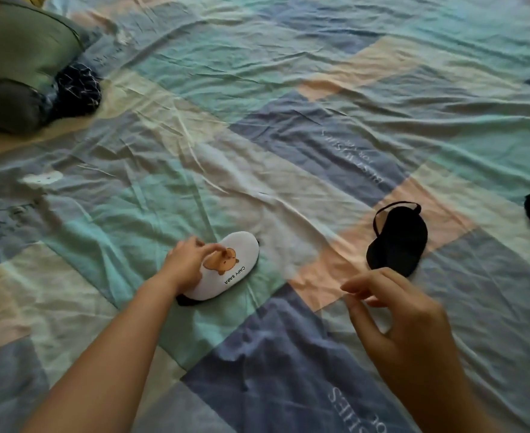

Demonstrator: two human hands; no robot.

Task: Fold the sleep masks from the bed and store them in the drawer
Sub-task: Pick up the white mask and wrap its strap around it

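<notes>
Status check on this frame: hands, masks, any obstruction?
Left hand resting on white capybara mask, grip not closed. Right hand open, empty, near black mask. Both masks flat on bed. Nothing in the way.

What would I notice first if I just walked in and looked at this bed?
Probably the white sleep mask with a cartoon capybara, lying near the middle of the patchwork bedsheet, with the left hand resting on it. To its right lies a black sleep mask, strap looped out, and the right hand hovers empty just in front of it.
</notes>
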